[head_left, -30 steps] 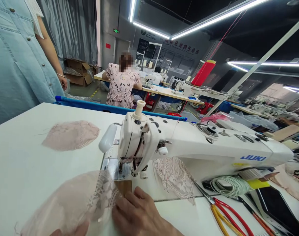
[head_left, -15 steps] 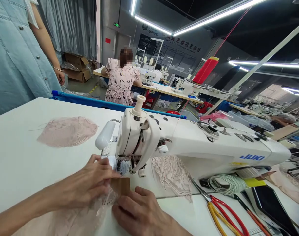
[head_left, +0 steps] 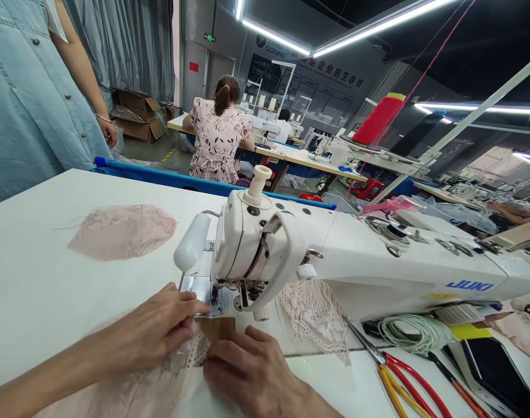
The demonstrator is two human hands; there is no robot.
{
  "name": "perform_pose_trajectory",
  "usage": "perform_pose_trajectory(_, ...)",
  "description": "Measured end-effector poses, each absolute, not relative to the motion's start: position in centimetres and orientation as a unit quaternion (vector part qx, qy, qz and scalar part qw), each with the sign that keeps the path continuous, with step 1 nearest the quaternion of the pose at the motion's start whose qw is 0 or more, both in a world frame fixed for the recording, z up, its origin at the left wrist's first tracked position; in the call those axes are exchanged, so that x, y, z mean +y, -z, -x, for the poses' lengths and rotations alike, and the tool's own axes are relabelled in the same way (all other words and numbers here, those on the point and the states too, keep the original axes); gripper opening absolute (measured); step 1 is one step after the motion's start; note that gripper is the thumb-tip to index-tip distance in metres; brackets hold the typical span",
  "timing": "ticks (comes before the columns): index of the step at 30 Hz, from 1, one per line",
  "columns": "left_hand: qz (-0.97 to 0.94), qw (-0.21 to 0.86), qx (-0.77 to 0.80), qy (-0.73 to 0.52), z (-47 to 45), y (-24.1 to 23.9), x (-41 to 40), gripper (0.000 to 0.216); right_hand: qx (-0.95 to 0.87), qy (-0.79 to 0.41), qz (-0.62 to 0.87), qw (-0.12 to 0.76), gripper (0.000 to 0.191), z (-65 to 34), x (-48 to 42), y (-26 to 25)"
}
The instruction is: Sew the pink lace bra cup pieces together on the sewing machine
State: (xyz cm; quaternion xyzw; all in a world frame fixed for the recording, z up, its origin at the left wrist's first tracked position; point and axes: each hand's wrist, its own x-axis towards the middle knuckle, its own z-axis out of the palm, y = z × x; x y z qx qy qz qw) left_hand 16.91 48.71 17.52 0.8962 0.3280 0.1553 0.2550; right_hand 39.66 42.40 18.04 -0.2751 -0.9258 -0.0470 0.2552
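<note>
One head-worn view faces forward and down; sewing machine point(head_left: 356, 249) near; far wall point(head_left: 323, 96) well beyond.

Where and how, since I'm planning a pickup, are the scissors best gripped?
Probably by the red and yellow handles, coming from the near side: the scissors lie with handles at the near end and metal blades pointing away, toward the sewing machine.

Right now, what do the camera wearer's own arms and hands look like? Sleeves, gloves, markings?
Left hand and right hand: ordinary human hands, no gloves. No watch, bracelet, ring, cable or marking shows on the visible parts. Left forearm: slender, no sleeve in view. Right forearm: no sleeve on the short stretch visible.
</note>
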Motion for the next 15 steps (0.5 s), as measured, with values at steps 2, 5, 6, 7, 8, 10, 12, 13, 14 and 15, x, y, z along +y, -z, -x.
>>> perform_pose_trajectory(2,-0.896,0.257,0.333,-0.141,-16.92,-17.74,48.80,0.029,-0.926,0.044,0.274,0.257,0.027,-39.70,42.45,-18.04)
perform_pose_trajectory(5,-0.895,0.255,0.338,-0.139,-16.94,-17.71,48.77,0.030,-0.924,0.044,0.266,0.272,0.027,-39.77,42.53,-18.00)
perform_pose_trajectory(6,-0.895,0.253,0.340,-0.143,-16.93,-17.62,48.72,0.030,-0.923,0.046,0.265,0.276,0.026,-39.79,42.55,-18.00)
perform_pose_trajectory(7,-0.894,0.250,0.340,-0.148,-16.90,-17.51,48.65,0.031,-0.922,0.048,0.264,0.279,0.026,-39.81,42.56,-18.01)
perform_pose_trajectory(8,-0.894,0.247,0.341,-0.153,-16.87,-17.41,48.60,0.031,-0.922,0.052,0.263,0.279,0.026,-39.82,42.58,-18.04)
perform_pose_trajectory(10,-0.892,0.245,0.344,-0.159,-16.78,-17.25,48.56,0.032,-0.923,0.059,0.262,0.275,0.027,-39.81,42.61,-18.15)
perform_pose_trajectory(12,-0.893,0.246,0.344,-0.157,-16.73,-17.29,48.69,0.034,-0.925,0.064,0.261,0.270,0.029,-39.75,42.64,-18.31)
perform_pose_trajectory(13,-0.896,0.239,0.341,-0.155,-16.74,-17.41,48.81,0.034,-0.925,0.065,0.261,0.268,0.030,-39.69,42.66,-18.39)
perform_pose_trajectory(14,-0.902,0.220,0.337,-0.158,-16.80,-17.60,48.93,0.034,-0.925,0.068,0.260,0.268,0.029,-39.61,42.68,-18.46)
perform_pose_trajectory(15,-0.908,0.185,0.337,-0.168,-16.91,-17.84,49.01,0.035,-0.925,0.070,0.260,0.269,0.028,-39.52,42.70,-18.51)
